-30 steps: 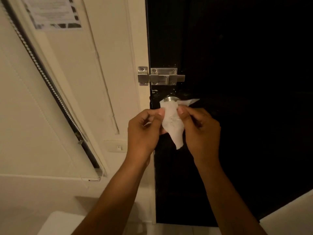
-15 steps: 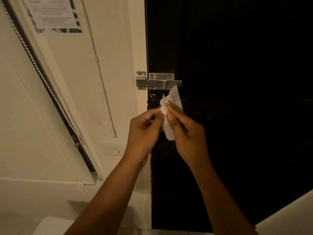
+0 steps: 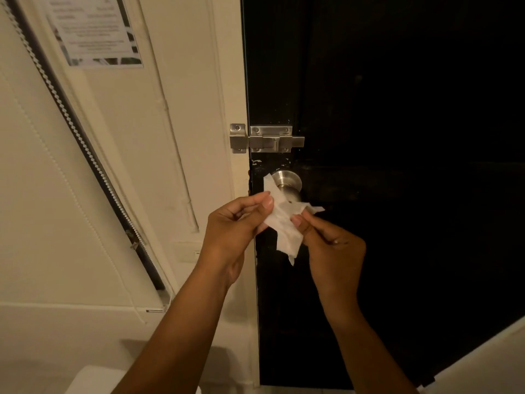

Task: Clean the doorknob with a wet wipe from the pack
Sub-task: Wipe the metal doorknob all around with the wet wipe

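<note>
A round silver doorknob (image 3: 287,181) sits on the dark door (image 3: 397,137), just below a metal slide bolt. A crumpled white wet wipe (image 3: 284,223) is stretched between both hands a little in front of and below the knob, its upper corner overlapping the knob's left side. My left hand (image 3: 235,226) pinches the wipe's upper left part between thumb and fingers. My right hand (image 3: 332,245) pinches its right edge. The wipe's lower end hangs loose. The wipe pack is out of view.
A silver slide bolt (image 3: 267,139) bridges the door and the cream frame (image 3: 235,81). On the left wall hang a printed notice (image 3: 93,29), a roller blind with a bead chain (image 3: 71,115) and a small switch plate (image 3: 189,251). White surfaces (image 3: 93,379) show at both bottom corners.
My hands have spread apart, pulling the wipe open between them. They sit lower relative to the knob, which now shows above the wipe instead of being covered.
</note>
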